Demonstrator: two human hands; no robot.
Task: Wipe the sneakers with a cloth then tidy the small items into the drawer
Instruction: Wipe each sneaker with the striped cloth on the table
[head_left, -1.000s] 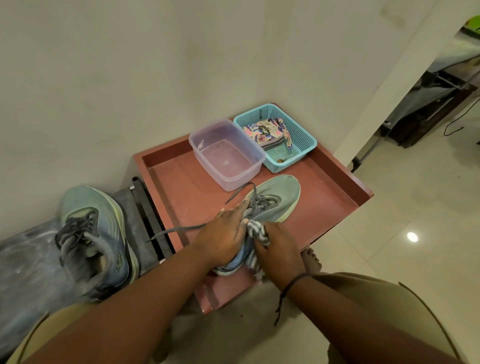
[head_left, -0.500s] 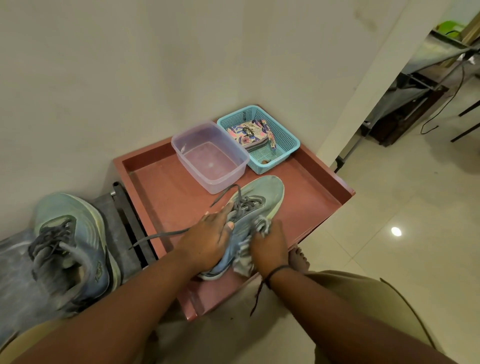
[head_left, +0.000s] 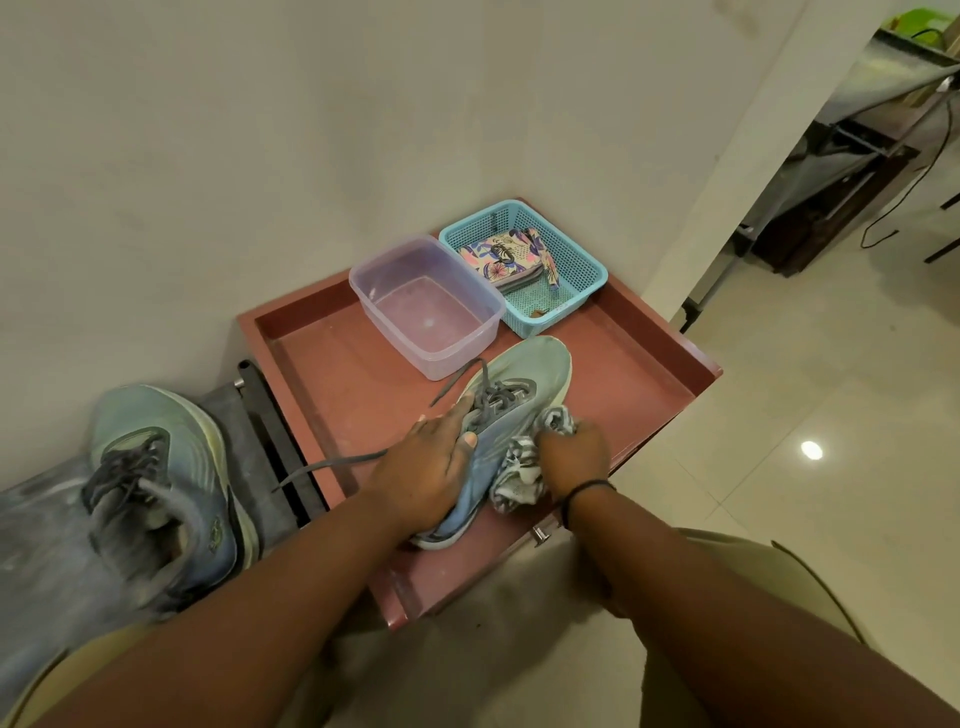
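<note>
A pale green and blue sneaker (head_left: 524, 382) lies on the red-brown drawer (head_left: 639, 364), toe pointing away from me. My left hand (head_left: 431, 467) holds it down over the collar and laces, thumb on the side. My right hand (head_left: 574, 457) grips a crumpled striped cloth (head_left: 519, 470) and presses it against the sneaker's right side. The second sneaker (head_left: 156, 478) stands on a dark surface at the left.
A clear plastic tub (head_left: 426, 301) and a teal basket (head_left: 571, 260) holding a floral pouch (head_left: 501, 254) sit at the back of the drawer. A wall is behind it. Tiled floor lies to the right, with furniture beyond.
My right hand with the cloth has slid forward along the sneaker's right side, away from the heel. The left hand stays on the sneaker. My head view has shifted.
</note>
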